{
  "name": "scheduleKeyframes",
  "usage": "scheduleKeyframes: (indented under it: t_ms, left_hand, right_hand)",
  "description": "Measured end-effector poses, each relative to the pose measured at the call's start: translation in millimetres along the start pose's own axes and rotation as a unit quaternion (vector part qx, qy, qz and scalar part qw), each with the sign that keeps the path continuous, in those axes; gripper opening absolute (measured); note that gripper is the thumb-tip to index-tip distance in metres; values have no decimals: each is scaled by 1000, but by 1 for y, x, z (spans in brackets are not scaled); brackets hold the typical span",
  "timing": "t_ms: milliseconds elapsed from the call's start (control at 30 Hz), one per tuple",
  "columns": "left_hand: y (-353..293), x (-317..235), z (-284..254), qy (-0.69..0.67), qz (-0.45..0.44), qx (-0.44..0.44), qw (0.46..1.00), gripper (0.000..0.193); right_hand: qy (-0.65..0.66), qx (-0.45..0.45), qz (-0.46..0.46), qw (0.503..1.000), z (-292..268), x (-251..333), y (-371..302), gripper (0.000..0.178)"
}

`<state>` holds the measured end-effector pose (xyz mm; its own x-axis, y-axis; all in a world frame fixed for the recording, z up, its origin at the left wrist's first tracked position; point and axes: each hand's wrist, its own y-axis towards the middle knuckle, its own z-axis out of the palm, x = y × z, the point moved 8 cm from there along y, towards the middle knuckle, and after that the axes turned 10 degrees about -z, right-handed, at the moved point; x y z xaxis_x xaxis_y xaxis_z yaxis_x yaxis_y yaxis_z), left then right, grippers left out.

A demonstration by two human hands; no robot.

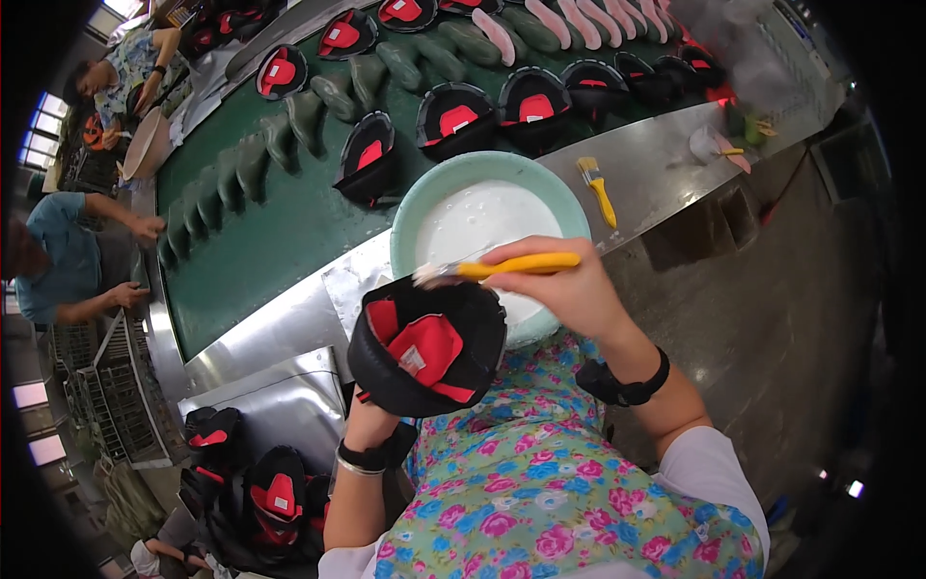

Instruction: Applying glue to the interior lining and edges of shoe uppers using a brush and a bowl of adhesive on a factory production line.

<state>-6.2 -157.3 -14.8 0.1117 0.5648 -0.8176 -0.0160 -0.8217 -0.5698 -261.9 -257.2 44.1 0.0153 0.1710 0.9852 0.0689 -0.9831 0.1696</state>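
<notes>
My left hand (369,425) holds up a black shoe upper (429,347) with a red lining from below; most of its fingers are hidden behind the upper. Between the fingers of my right hand (574,289) is a paintbrush (526,264) with a yellow handle. Its pale bristles meet the upper's far rim, as far as I can tell. Just beyond the upper stands a light green basin (409,217) holding white liquid (497,217). A second yellow-handled paintbrush (600,196) lies on the metal ledge to the right of the basin.
A green conveyor belt (260,261) carries dark shoe lasts (251,172), more uppers (455,118) and pink sole-shaped pieces (550,21). Uppers (280,492) are piled at lower left beside a metal plate (280,386). Two people (63,251) work along the left. Steam (748,58) rises at far right.
</notes>
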Motion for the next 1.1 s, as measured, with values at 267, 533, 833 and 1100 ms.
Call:
scheduleKeyframes:
  t_ms: [267,533,833,1100]
  left_hand:
    - [26,1,13,-102,70,27,992,50]
    - [42,20,-5,-46,164,-45,984,48]
    - [38,22,-30,-71,147,-52,985,43]
    - [31,13,-20,-317,136,16,938,44]
  right_hand:
    - [-67,-18,9,998,-11,-43,-6,16]
    - [-159,-34,105,981,-7,-47,-49,22]
    - [31,58,139,988,16,-1,-52,17]
    - [-111,103,-6,989,15,2,-35,14]
